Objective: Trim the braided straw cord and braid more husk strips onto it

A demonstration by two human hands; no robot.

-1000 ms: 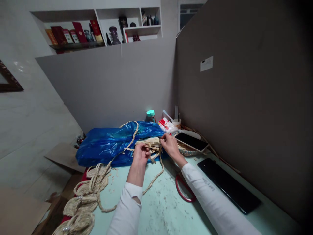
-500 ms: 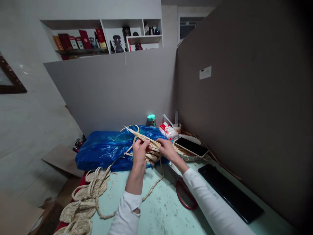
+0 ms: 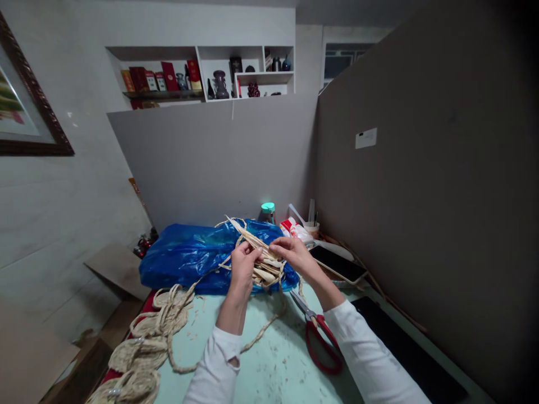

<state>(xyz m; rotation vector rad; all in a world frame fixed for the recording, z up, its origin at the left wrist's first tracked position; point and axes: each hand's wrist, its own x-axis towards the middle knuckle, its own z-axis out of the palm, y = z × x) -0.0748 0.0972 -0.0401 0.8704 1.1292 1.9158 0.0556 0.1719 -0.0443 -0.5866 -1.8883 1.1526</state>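
Just below the frame's centre, the left hand (image 3: 245,267) is pinching pale fibre strips (image 3: 251,239), which are slanting from upper left down rightward to the right hand (image 3: 295,257), whose curled fingertips are meeting their lower end, whether clamped I cannot tell.

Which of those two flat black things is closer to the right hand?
The rectangle with a black screen and pale rim is closer to the bare right hand. The other, a long black slab, lies nearer the camera, along the white sleeve.
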